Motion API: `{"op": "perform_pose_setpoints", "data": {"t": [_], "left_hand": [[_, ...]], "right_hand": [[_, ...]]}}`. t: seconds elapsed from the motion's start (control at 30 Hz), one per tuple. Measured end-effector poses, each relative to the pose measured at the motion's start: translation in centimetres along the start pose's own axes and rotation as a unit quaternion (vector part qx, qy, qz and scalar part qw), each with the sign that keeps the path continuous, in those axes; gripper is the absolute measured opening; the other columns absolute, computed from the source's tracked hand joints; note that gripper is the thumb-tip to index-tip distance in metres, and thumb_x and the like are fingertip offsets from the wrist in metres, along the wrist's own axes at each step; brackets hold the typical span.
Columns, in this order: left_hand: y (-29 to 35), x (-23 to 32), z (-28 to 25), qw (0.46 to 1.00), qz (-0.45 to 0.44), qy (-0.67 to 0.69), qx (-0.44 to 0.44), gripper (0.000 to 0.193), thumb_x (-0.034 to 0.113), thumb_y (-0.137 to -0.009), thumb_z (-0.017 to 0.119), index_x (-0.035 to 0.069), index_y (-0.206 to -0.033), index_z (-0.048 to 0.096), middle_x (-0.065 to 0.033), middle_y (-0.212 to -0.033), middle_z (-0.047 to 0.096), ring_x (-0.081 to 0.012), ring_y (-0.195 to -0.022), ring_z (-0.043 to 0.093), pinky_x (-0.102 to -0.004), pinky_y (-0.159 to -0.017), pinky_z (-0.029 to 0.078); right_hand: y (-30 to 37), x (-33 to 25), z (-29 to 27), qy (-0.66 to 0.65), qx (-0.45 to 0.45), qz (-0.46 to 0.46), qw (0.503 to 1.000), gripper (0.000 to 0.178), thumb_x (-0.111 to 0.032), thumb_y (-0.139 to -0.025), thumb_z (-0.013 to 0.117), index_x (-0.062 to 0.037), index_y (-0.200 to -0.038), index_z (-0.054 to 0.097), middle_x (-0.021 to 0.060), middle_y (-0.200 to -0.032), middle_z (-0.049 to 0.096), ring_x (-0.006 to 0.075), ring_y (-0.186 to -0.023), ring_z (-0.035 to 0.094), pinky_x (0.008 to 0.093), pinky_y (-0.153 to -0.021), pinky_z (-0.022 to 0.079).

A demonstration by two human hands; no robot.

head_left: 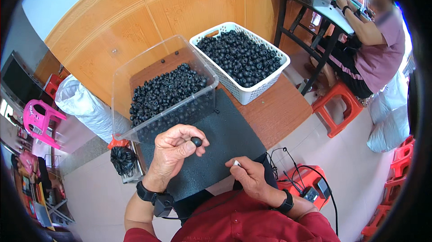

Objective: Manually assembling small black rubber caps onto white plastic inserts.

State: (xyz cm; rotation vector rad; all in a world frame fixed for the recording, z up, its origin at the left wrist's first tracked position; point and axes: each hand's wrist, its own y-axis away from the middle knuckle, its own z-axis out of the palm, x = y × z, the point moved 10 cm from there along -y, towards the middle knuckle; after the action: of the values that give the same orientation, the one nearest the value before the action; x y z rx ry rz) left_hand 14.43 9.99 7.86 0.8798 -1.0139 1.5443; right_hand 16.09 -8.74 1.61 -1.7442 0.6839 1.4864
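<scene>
Between the thumb and fingers of my left hand is a small round black ball, held above the dark mat. My right hand is closed in a pinch near the mat's right front edge, with a small white piece showing at the thumb and forefinger. What kind of piece it is, I cannot make out. Beyond my left hand a clear plastic bin holds a heap of black round parts, many with a hole. To its right stands a white basket, filled with similar black parts.
The mat lies on a brown wooden table against a wood panel. A white sack and a black bag stand left. At right are a red stool, cables over a red box, and a person working at another table.
</scene>
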Motion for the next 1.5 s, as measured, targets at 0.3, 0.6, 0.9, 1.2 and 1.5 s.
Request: {"op": "perform_pose_setpoints", "data": {"t": [0.3,0.6,0.9,1.2,1.5], "left_hand": [[2.3,-3.9,0.2,0.993,-0.025,0.115,0.024,0.032,0.017,-0.087,0.076,-0.003,-0.109,0.064,-0.0168,-0.090,0.068,-0.0217,-0.073,0.066,-0.0347,-0.068,0.056],[3.2,-5.6,0.7,0.983,-0.044,0.175,0.041,0.030,0.016,-0.089,0.074,-0.003,-0.111,0.063,-0.0170,-0.089,0.068,-0.0218,-0.075,0.066,-0.0375,-0.068,0.055],[3.7,-5.2,1.3,0.994,-0.005,0.042,0.102,0.028,0.013,-0.083,0.079,-0.003,-0.103,0.068,-0.0082,-0.095,0.065,-0.0174,-0.088,0.062,-0.0282,-0.081,0.049],[3.8,-5.9,1.6,0.992,0.018,0.085,0.096,0.030,0.014,-0.084,0.078,-0.005,-0.104,0.069,-0.0098,-0.094,0.066,-0.0180,-0.082,0.063,-0.0299,-0.074,0.052],[4.4,-7.6,1.0,0.976,-0.035,0.164,0.141,0.027,0.014,-0.085,0.076,-0.004,-0.105,0.068,-0.0115,-0.097,0.068,-0.0179,-0.081,0.062,-0.0308,-0.073,0.052]], "right_hand": [[-1.5,-2.2,0.5,0.021,0.007,-0.052,0.998,0.018,-0.015,-0.094,0.070,-0.0003,-0.101,0.065,0.0057,-0.075,0.061,0.0107,-0.064,0.057,0.0266,-0.058,0.045],[-2.4,-3.3,1.2,-0.037,-0.005,-0.048,0.998,0.016,-0.014,-0.095,0.069,-0.0017,-0.104,0.066,-0.0001,-0.079,0.061,0.0046,-0.069,0.052,0.0236,-0.060,0.043],[-3.3,-3.0,1.4,-0.074,-0.009,-0.018,0.997,0.014,-0.014,-0.095,0.070,-0.0012,-0.099,0.065,-0.0002,-0.078,0.065,0.0035,-0.073,0.054,0.0230,-0.063,0.044],[-3.1,-2.7,1.3,-0.081,-0.023,-0.007,0.996,0.014,-0.014,-0.096,0.067,-0.0009,-0.098,0.064,-0.0006,-0.081,0.064,0.0030,-0.074,0.051,0.0226,-0.063,0.043],[-3.2,-2.3,1.5,-0.009,-0.026,-0.039,0.999,0.025,-0.025,-0.095,0.069,-0.0011,-0.091,0.061,0.0088,-0.070,0.056,0.0146,-0.061,0.055,0.0319,-0.055,0.044]]}}
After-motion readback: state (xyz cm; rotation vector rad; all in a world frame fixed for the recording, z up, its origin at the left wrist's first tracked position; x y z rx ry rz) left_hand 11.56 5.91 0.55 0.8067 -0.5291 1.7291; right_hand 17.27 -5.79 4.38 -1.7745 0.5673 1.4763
